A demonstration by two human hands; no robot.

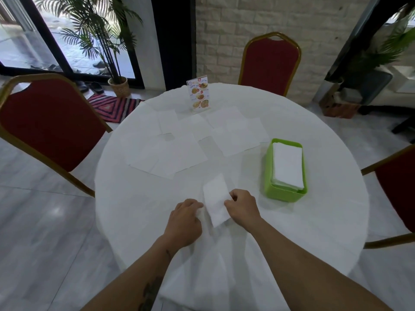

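Note:
A folded white paper napkin (pixel 216 199) lies on the white tablecloth near the table's front edge. My left hand (pixel 185 218) pinches its left edge with curled fingers. My right hand (pixel 242 208) pinches its right edge. To the right stands a green plastic box (pixel 268 187) holding a stack of folded white napkins (pixel 287 167). Several unfolded white napkins (pixel 170 153) are spread flat across the middle of the table.
The round table (pixel 314 221) has a white cloth. A menu stand (pixel 198 96) is upright at the far side. Red chairs with gold frames stand at the left (pixel 49 122), at the back (pixel 270 61) and at the right (pixel 399 182). Potted palms and a glass door are behind.

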